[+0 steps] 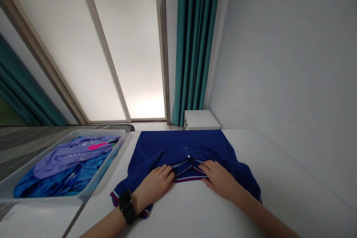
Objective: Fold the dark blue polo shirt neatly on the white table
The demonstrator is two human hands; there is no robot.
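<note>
Blue shirt [182,143] runs near to far, collar [192,173] end nearest.

Shirt [178,139]: on the tabletop [195,215]
Left hand [157,182]: on the shirt's near left
Right hand [219,178]: on the shirt's near right
Tub [105,171]: left of the shirt, clothes [72,154] in it
Cabinet [200,119]: behind the shirt, beyond the tabletop
Curtain [196,44]: farther behind the shirt
Wall [284,63]: right of the shirt

Matt, softly creased cloth forms the shirt [178,142] beneath our hands [157,181]; around them we see a smooth tabletop [195,212], with a translucent plastic bin [93,180] to their left and a glossy watch face [125,199].
</note>
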